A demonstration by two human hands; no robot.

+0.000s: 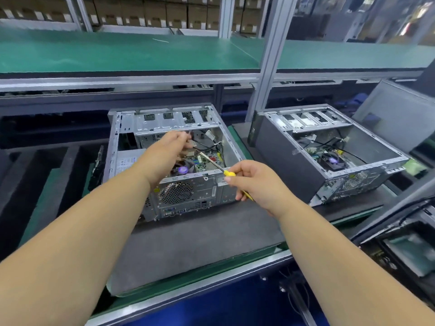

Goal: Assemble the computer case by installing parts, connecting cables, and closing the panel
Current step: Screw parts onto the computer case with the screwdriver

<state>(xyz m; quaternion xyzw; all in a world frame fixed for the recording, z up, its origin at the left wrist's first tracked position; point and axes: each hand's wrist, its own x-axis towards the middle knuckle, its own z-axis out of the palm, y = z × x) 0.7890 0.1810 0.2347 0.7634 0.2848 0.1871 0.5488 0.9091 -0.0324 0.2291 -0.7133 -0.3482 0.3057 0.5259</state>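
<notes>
Head view: the open computer case [131, 128] lies on its side on the grey mat [200, 243], side panel off. Inside it, the left hand [173, 143] pinches a small connector [193, 144] above the green circuit board [207, 162]. The right hand [253, 178] grips a yellow-handled screwdriver [229, 173], its metal tip angled down over the board. A slip of that tip could scratch the board, and tugging the black cables [207, 143] could bend a plug. A second open case [329, 147] sits to the right.
</notes>
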